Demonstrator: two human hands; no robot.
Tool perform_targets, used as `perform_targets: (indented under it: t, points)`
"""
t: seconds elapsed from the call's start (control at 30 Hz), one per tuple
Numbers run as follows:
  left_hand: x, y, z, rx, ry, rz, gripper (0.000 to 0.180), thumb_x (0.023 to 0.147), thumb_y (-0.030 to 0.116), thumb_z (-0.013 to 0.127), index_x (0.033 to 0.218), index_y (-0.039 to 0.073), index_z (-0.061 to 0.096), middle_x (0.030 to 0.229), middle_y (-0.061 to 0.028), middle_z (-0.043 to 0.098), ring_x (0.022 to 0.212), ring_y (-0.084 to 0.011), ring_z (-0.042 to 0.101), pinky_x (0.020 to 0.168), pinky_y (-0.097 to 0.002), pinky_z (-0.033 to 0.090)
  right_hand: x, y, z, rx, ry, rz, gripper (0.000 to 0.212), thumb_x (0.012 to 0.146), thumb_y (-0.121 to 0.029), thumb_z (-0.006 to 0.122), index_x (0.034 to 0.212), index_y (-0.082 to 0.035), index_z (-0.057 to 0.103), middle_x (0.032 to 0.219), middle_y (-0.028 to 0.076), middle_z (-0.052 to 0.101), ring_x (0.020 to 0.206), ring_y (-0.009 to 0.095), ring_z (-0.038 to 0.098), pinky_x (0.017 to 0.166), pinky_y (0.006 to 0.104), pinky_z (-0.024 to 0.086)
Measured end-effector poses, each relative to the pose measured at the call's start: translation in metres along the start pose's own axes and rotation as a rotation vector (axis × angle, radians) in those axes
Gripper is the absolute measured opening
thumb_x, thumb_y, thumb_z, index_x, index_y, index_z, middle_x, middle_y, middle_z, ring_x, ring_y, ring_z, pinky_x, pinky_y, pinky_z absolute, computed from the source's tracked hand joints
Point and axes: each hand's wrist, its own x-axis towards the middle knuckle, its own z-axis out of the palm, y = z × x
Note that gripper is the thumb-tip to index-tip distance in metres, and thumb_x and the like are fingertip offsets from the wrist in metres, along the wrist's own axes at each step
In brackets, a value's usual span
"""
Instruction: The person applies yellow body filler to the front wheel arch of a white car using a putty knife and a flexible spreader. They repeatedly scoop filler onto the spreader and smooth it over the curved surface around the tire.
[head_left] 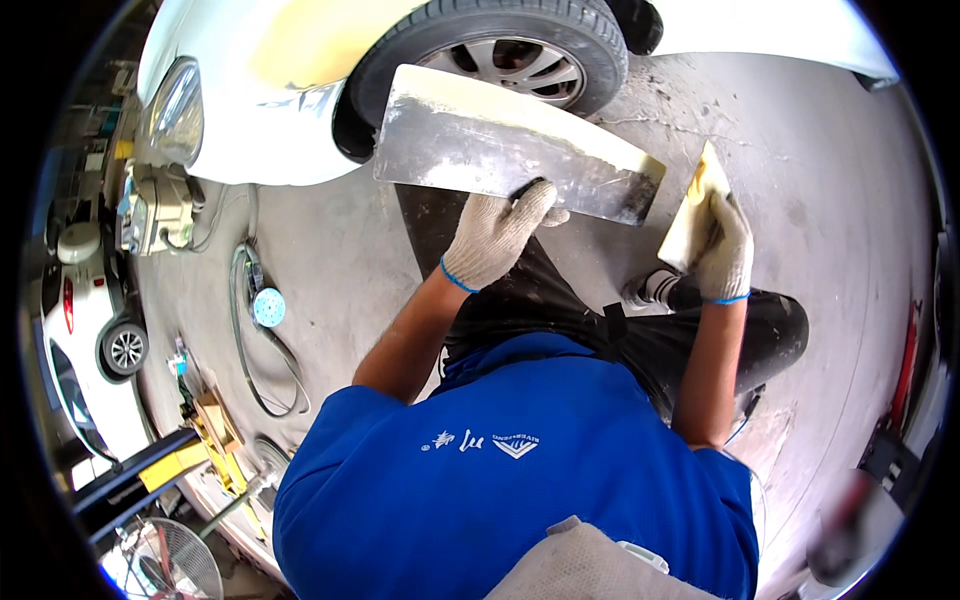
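Observation:
My left hand, in a knitted glove with a blue cuff edge, grips a flat grey mixing board by its near edge, thumb on top. Pale yellow filler paste is smeared along the board's far edge and right end. In my right hand, gloved alike, is a filler spreader coated in yellowish paste. It is raised to the right of the board and apart from it. Beyond the board stands a white car's front wheel, partly covered by it. The fender bears a yellowish patch.
A sander with a light-blue round pad and its hose lie on the floor at left, near a boxy machine. Further left are another white car, yellow stands and a fan. My bent legs are below the board.

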Motion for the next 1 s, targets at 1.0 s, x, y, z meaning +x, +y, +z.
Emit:
perform_targets:
  t: [1.0]
  points:
    - [0.000,-0.041,0.054,0.261,-0.450,-0.008,0.027,0.101,0.019,0.052,0.091,-0.003,0.065,0.079,-0.0230,0.068,0.076,-0.0369,0.069,0.069,-0.0468,0.051,-0.005,0.011,0.014,-0.323,0.012,-0.239,0.030,0.099,-0.012,0.055,0.124,0.004,0.063,0.112,0.008,0.068,0.101,0.014,0.064,0.089,0.0275,0.051]
